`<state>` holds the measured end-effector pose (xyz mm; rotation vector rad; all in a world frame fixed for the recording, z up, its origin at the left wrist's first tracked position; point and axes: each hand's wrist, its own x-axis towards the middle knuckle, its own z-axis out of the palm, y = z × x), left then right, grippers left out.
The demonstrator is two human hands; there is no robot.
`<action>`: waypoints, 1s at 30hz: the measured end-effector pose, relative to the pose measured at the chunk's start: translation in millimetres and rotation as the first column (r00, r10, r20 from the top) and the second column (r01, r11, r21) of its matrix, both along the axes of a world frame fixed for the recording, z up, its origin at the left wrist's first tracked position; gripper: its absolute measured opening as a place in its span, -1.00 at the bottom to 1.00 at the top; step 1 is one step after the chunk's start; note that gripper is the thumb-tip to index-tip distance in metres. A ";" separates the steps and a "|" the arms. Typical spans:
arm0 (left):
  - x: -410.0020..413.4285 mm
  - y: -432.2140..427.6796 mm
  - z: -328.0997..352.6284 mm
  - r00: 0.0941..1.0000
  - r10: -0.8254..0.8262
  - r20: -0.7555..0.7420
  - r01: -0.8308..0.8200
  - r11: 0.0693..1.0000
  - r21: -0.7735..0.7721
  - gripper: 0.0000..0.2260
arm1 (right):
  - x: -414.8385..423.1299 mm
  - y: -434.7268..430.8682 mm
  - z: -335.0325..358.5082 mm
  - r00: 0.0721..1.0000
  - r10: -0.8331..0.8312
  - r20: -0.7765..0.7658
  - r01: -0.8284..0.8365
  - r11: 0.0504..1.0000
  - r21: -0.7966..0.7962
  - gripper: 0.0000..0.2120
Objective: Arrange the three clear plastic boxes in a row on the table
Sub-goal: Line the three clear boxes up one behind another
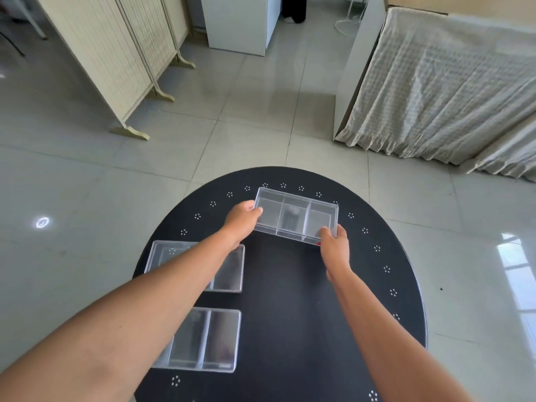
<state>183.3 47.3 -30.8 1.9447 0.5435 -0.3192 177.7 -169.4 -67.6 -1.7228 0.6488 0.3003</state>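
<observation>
Right now you have both hands closed on the far box: your left hand pinches its left short end, your right hand its near right corner, so the box stays level and you can turn it. It sits skewed near the far edge of the table, whether lifted or resting I cannot tell. The middle box and the near box line up along the left edge, so this one likely belongs with them.
</observation>
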 end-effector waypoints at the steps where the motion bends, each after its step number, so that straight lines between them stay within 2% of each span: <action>1: -1.6 8.6 2.1 1.000 -0.006 0.024 0.005 1.000 0.022 -0.79 | -1.0 7.3 2.0 1.000 0.010 0.003 -0.010 1.000 0.005 -0.55; 7: -20.0 80.6 6.9 0.996 0.021 0.082 -0.029 0.995 0.097 -0.79 | -5.9 70.9 13.5 0.990 0.135 0.031 -0.136 0.991 0.017 -0.54; 12: -40.9 130.2 2.5 0.993 0.107 0.045 -0.109 0.992 0.060 -0.87 | -13.5 125.4 19.6 0.966 0.255 0.036 -0.255 0.967 0.002 -0.57; 16: -50.2 156.7 -4.7 0.991 0.134 -0.006 -0.134 0.990 0.036 -0.53 | -17.5 150.0 18.1 0.951 0.307 0.023 -0.307 0.952 0.001 -0.60; 18: -52.0 165.7 -9.9 0.992 0.124 -0.011 -0.124 0.992 0.015 -0.53 | -18.5 156.8 15.9 0.945 0.327 0.019 -0.327 0.945 0.001 -0.59; 21: -53.4 173.4 -16.6 0.994 0.106 -0.023 -0.106 0.994 -0.011 -0.72 | -20.1 162.6 15.4 0.940 0.342 0.002 -0.342 0.940 -0.005 -0.57; 24: -54.9 179.1 -25.3 0.996 0.090 -0.019 -0.091 0.995 -0.043 -0.66 | -19.3 163.9 13.6 0.938 0.345 -0.027 -0.346 0.938 -0.024 -0.55; 27: -55.4 181.2 -26.4 0.996 0.084 -0.012 -0.085 0.994 -0.067 -0.51 | -19.8 162.4 8.4 0.938 0.344 -0.048 -0.346 0.937 -0.051 -0.51; 30: -53.4 180.0 -23.7 0.992 0.127 -0.020 -0.128 0.990 -0.060 -0.48 | -18.7 160.4 6.9 0.950 0.307 -0.062 -0.311 0.947 -0.080 -0.41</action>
